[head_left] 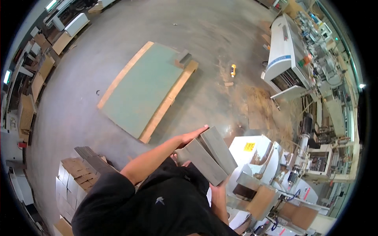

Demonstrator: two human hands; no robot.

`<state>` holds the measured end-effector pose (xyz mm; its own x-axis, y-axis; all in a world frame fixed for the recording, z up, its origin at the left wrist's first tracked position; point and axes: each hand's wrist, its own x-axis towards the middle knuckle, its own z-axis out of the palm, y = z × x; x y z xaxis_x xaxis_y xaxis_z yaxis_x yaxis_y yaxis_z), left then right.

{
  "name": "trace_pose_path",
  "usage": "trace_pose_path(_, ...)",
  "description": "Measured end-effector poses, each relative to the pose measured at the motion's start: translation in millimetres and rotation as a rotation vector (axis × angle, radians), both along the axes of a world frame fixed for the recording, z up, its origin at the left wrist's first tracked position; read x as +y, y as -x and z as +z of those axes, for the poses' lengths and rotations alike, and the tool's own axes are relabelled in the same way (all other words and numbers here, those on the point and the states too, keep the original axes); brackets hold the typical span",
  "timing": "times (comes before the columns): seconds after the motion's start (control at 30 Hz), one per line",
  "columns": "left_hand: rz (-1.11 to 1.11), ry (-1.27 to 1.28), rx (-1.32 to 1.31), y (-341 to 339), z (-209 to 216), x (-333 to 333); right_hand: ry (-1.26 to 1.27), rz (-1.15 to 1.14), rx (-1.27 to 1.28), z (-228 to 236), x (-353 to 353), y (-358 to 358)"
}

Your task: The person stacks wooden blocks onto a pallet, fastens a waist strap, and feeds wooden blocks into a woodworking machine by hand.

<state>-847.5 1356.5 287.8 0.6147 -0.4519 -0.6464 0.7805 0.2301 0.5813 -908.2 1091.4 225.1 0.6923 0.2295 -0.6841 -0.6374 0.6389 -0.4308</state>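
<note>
A stack of grey wood-grain boards point(201, 159) is held between my two hands in front of my body, tilted, with a gap showing between the boards. My left hand point(193, 136) presses its outstretched fingers along the far end of the stack. My right hand point(219, 190) grips the near end from below, its fingers mostly hidden by the boards. Just right of the boards stands a white machine point(249, 146) with a yellow label.
Ahead on the floor lies a pallet topped with a green sheet point(138, 86); a small stack of grey pieces point(183, 59) sits on its far right corner. A yellow object point(233, 70) stands beyond. Stacked panels point(70, 187) are at my left, a white-hooded machine point(284, 59) far right.
</note>
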Motion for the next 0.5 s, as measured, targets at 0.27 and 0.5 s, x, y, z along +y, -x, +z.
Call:
trace_pose_path(0.27, 0.36, -0.099, 0.055, -30, -20, 125, -0.057, 0.302, 0.0, -5, 132, -107)
trace_pose_path(0.5, 0.536, -0.144, 0.189, -121, -62, 226, -0.118, 0.459, -0.007, -55, 246, -234)
